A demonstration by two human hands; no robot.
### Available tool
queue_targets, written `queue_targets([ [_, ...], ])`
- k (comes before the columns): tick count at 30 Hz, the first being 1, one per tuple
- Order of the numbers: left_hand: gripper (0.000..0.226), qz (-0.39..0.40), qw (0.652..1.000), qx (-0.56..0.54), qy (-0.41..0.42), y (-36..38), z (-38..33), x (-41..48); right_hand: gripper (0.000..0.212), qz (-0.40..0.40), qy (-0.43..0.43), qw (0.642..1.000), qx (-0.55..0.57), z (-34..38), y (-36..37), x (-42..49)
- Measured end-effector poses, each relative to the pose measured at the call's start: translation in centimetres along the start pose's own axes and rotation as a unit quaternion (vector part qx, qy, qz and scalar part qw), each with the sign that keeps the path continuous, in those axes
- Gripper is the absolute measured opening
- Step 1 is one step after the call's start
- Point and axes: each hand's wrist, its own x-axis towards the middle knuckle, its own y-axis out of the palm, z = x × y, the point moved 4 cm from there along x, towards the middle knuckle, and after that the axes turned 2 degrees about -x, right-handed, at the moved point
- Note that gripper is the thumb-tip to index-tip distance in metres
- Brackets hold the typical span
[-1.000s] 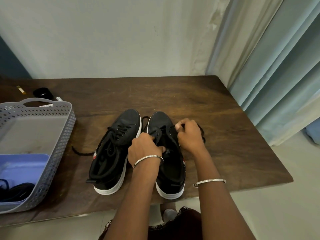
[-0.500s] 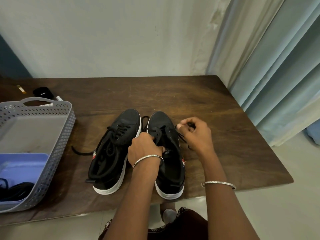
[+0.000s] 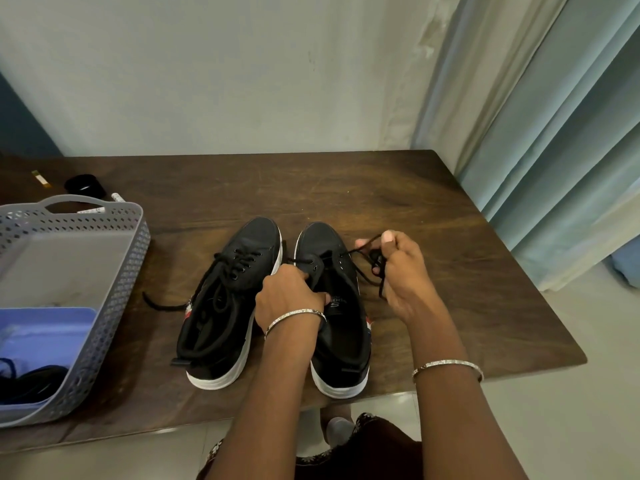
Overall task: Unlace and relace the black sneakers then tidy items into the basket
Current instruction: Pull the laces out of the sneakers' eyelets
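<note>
pointing toes away, 2 black sneakers (image 3: 254,239)

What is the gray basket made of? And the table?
The gray basket looks like matte plastic: its moulded walls are full of small holes. The table looks like dark wood, or a wood-look top: streaky grain, slight sheen.

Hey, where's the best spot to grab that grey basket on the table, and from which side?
Take the arched handle at the far end of the grey basket, from above: its open slot lets fingers hook under, while the perforated walls flare outward and offer little hold.
</note>
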Motion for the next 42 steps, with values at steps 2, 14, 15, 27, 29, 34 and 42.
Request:
queue_targets([
  [2, 0.046, -0.003, 1.0, 0.003, 0.001, 0.0, -0.1, 0.0, 0.022, -0.038, 0.0, 0.998, 0.044, 0.3, -0.6, 0.2],
  [14, 0.048, -0.009, 1.0, 0.012, 0.003, -0.1, -0.2, -0.3, 0.022, 0.002, -0.111, 0.852, -0.511, -0.4, 1.3, 0.6],
  [15, 0.049, -0.009, 1.0, 0.01, 0.001, -0.1, -0.2, -0.3, 0.022, -0.007, -0.129, 0.865, -0.485, 0.1, 1.3, 0.5],
  [27, 0.051, -0.001, 1.0, 0.007, 0.001, -0.1, -0.1, -0.1, 0.015, -0.12, 0.0, 0.989, 0.089, 1.9, -1.9, -0.4],
  [29, 0.052, -0.004, 1.0, 0.009, 0.001, -0.1, -0.1, -0.1, 0.021, -0.118, -0.054, 0.987, -0.091, 1.8, -2.1, -0.3],
  [34, 0.05, -0.007, 1.0, 0.009, 0.001, -0.1, -0.1, 0.0, 0.019, 0.017, -0.084, 0.87, -0.486, 0.1, 0.6, 0.4],
  [42, 0.044, -0.004, 1.0, 0.015, 0.006, -0.2, 0.0, 0.0, 0.006, -0.028, -0.107, 0.906, -0.409, 1.5, 0.3, 0.2],
])
